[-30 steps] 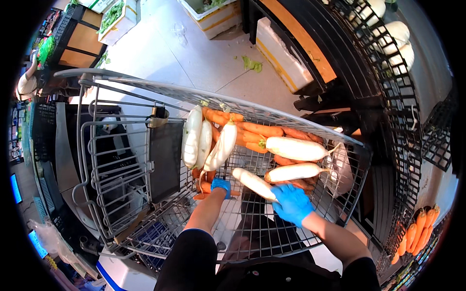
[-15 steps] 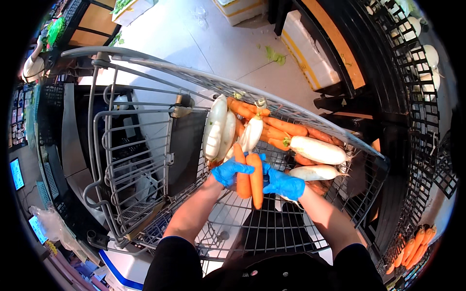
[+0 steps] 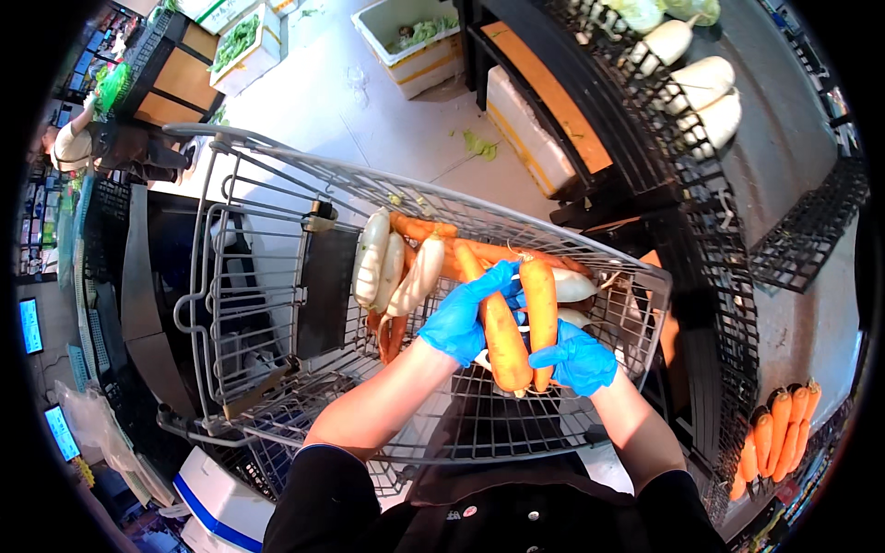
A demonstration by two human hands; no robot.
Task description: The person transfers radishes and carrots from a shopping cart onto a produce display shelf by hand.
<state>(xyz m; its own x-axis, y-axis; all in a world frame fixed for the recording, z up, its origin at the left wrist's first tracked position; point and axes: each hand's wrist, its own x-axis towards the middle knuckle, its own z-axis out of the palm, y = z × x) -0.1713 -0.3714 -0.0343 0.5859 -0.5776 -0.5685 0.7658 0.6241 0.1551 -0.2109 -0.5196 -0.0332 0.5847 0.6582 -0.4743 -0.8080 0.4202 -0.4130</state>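
Two orange carrots are held side by side above the shopping cart point(image 3: 433, 454). My left hand point(image 3: 468, 315), in a blue glove, is closed round the left carrot point(image 3: 505, 341), its thumb across the upper part. Gloved in blue too, my right hand point(image 3: 583, 361) grips the lower end of the right carrot point(image 3: 540, 309), thumb over its front. Some fingers of both hands are hidden behind the carrots. Inside the cart, white radishes point(image 3: 371, 260) lie at the left beside more carrots point(image 3: 422, 227). Another white radish point(image 3: 573, 286) lies beyond my right hand, partly covered.
At the right, a shelf with black mesh edging holds white radishes point(image 3: 708, 85) at the far end and a row of carrots point(image 3: 780, 433) nearer. White foam boxes point(image 3: 415, 74) stand on the floor ahead. Another person point(image 3: 78, 143) is at the far left, near green produce.
Both hands have moved right and lifted the carrots closer to me, and the carrots have spread apart at the top. The view has shifted, showing more of the right shelf.
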